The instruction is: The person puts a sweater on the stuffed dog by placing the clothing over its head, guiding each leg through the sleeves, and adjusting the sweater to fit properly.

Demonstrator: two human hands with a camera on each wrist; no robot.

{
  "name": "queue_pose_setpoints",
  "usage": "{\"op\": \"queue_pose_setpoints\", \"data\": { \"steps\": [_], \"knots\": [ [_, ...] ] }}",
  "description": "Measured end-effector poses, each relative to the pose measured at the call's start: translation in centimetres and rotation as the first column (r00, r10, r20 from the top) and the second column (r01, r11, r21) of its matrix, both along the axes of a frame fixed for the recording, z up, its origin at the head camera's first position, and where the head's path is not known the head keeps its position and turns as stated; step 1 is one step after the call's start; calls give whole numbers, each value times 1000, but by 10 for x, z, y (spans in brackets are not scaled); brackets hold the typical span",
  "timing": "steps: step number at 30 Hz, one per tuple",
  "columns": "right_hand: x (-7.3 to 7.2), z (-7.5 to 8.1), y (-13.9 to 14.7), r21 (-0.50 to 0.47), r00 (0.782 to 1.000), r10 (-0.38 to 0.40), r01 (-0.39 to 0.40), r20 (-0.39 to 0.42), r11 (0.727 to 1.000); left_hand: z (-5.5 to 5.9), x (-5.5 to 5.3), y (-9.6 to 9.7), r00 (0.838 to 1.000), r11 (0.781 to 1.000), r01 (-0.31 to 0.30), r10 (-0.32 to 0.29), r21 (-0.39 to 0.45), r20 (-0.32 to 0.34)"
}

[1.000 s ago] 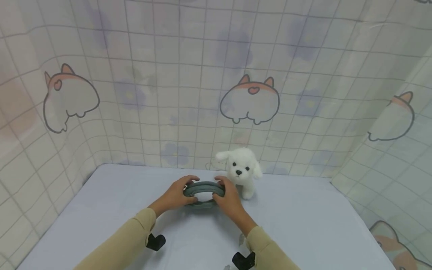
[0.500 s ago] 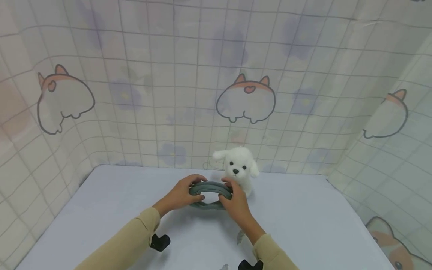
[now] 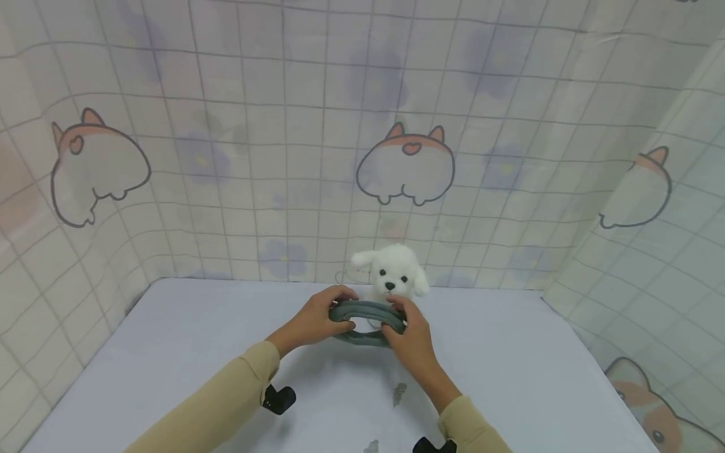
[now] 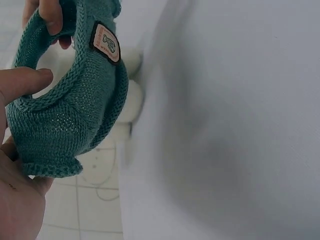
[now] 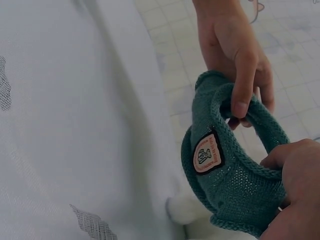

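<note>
A small teal knitted sweater point(image 3: 368, 308) is held stretched by both hands in front of a white plush dog point(image 3: 395, 272). My left hand point(image 3: 317, 319) pinches its left side, thumb inside the neck opening in the left wrist view. My right hand point(image 3: 415, 333) pinches the other side, also with thumb in the opening. A patch point(image 5: 206, 154) with a small figure is sewn on the knit. The sweater hides the dog's lower body in the head view; its paws point(image 4: 132, 102) show behind the knit in the left wrist view.
A white cloth covers the table point(image 3: 226, 340), with grey leaf-like marks point(image 3: 399, 394) near the front. Behind and at both sides hangs a checked curtain point(image 3: 306, 189) printed with corgis. Black wrist mounts point(image 3: 279, 399) stick out below the sleeves.
Both hands have carried the sweater to the right, so it now stands before the plush dog's body. The head view has shifted slightly. The dog stays in place.
</note>
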State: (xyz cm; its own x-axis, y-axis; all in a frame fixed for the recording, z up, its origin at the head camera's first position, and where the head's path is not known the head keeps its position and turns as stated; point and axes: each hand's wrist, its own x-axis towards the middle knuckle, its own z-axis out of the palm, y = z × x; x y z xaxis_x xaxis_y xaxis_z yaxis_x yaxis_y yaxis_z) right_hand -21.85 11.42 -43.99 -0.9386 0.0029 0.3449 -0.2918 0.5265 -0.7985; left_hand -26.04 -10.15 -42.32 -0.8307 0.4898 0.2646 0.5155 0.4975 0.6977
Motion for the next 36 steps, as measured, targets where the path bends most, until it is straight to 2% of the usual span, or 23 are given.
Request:
{"op": "queue_pose_setpoints", "data": {
  "steps": [9,21,30,36],
  "knots": [
    [-1,10,15,-7,998,-37,37,-44,999,9,-6,11,999,1000,23,-23,1,-40],
    [-15,16,27,23,987,-74,78,-141,997,15,-25,25,990,998,-11,3,-58,-141],
    [-23,20,32,79,970,-109,129,-218,989,21,-34,38,970,991,-70,42,-110,-241],
    [-31,23,36,140,952,-119,163,-281,977,23,-41,44,961,981,-112,67,-155,-267]
  ]
}}
